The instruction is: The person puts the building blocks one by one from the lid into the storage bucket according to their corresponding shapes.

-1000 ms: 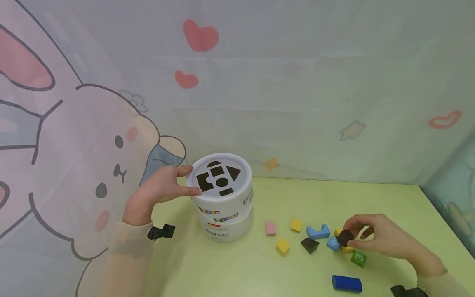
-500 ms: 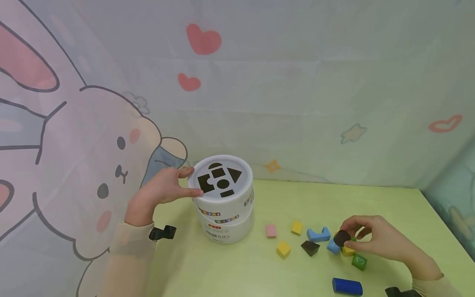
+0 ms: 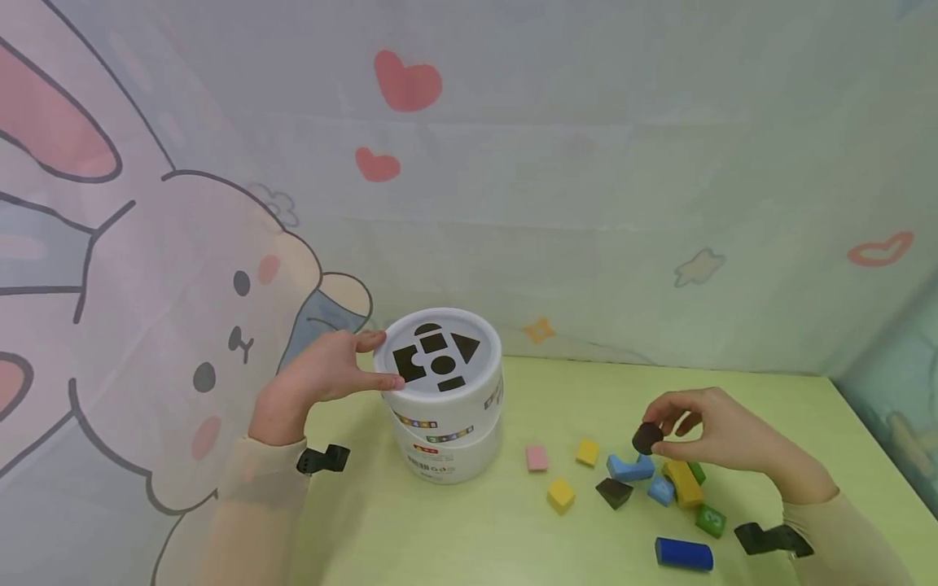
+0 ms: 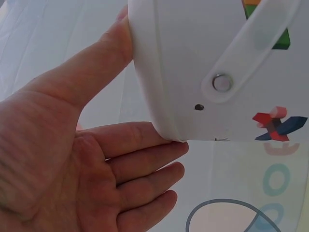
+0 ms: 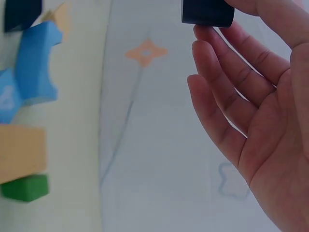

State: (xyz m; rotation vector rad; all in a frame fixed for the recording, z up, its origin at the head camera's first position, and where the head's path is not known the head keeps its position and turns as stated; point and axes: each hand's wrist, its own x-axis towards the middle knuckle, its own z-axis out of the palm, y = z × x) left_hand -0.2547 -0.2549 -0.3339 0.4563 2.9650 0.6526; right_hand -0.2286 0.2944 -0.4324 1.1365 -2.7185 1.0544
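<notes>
In the head view my left hand [image 3: 322,373] touches the lid rim of a white round bucket [image 3: 449,452], thumb and forefinger spread along its edge. The left wrist view shows the other fingers [image 4: 149,179] nearly straight, below the rim. Several dark shape holes mark the lid [image 3: 479,370]: a triangle, a circle and a half circle among them. My right hand [image 3: 721,431] pinches a short dark cylinder block [image 3: 646,439] between thumb and fingers, above the loose blocks. A blue arch block [image 3: 630,468] lies just below it.
On the light green table lie a pink block [image 3: 536,458], yellow blocks [image 3: 561,495], a dark block [image 3: 614,492], a small blue block [image 3: 661,490], a long yellow block [image 3: 685,485], a green numbered block [image 3: 710,520] and a blue cylinder [image 3: 684,553]. A printed curtain [image 3: 572,187] stands behind.
My right hand has lifted the dark cylinder block and moved it left, away from the pile, uncovering the long yellow block. My left hand stays at the lid.
</notes>
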